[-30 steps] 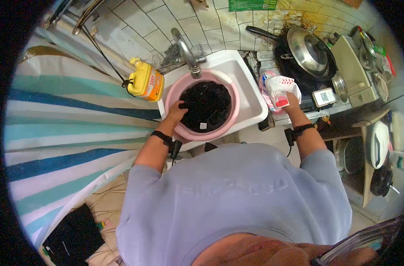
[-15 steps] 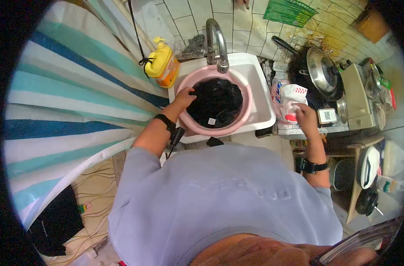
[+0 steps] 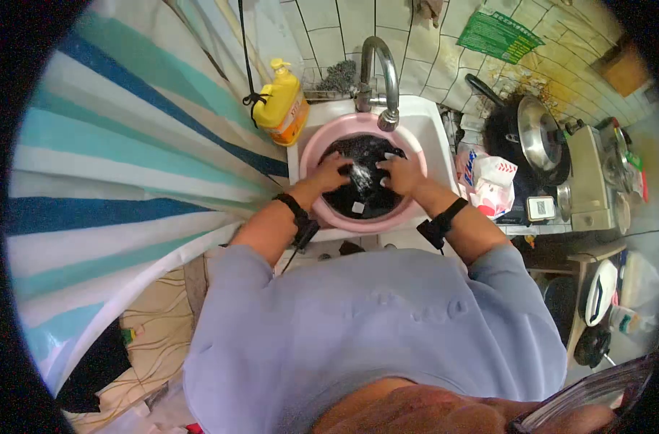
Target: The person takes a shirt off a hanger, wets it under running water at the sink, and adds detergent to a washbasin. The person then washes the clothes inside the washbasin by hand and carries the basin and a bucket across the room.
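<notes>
A pink basin (image 3: 418,155) sits in the white sink (image 3: 439,137) and holds dark, wet-looking black cloth (image 3: 373,205) with a small white tag (image 3: 357,207). A whitish patch (image 3: 360,175) lies on the cloth between my hands; I cannot tell if it is powder, foam or glare. My left hand (image 3: 331,173) reaches over the basin's left side, fingers apart and touching the cloth. From the other side my right hand (image 3: 401,174) comes in with its fingers spread on the cloth, white spots at the fingertips. Some fingertips are hard to make out against the black.
The faucet (image 3: 378,79) arches over the back of the basin. A yellow pump bottle (image 3: 282,108) hangs at the left beside a striped curtain (image 3: 127,166). On the right counter are a white printed bag (image 3: 494,184), a lidded wok (image 3: 537,134) and a small QR-code box (image 3: 540,208).
My right hand has moved left from beside the white bag into the basin. My left hand has shifted further inward over the cloth, and the whitish patch now shows between them.
</notes>
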`<state>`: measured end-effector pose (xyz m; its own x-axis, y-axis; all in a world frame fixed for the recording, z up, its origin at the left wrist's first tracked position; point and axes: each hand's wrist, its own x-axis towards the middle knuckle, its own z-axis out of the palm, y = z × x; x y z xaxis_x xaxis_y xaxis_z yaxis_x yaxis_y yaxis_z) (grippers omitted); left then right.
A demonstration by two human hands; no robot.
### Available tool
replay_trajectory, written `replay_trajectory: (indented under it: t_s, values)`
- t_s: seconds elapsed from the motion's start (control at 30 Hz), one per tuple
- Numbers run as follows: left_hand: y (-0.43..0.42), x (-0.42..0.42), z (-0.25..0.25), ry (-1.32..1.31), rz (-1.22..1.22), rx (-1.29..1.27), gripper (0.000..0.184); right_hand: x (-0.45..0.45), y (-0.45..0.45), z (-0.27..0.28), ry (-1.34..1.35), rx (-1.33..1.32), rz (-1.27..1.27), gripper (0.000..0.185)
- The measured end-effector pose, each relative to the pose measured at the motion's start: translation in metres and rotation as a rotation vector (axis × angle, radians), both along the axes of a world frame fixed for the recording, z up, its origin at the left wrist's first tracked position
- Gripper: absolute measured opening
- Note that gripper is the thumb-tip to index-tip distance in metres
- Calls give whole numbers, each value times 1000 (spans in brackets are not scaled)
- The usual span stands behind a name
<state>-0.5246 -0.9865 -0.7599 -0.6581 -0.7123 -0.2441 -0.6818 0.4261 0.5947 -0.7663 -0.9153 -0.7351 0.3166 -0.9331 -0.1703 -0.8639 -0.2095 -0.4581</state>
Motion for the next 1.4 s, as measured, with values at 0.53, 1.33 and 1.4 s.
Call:
replay_trajectory:
  t_s: [0.53,1.33,1.4]
  values:
    - [-44,-38,-104,-230,-223,3,70,10,-35,50,33,220,-130,52]
    - [28,-25,-16,-148,-152,137,48,-1,-41,27,104,267,-191,38]
    - [32,-15,-53,-112,-128,55,43,0,-39,19,51,189,-176,33]
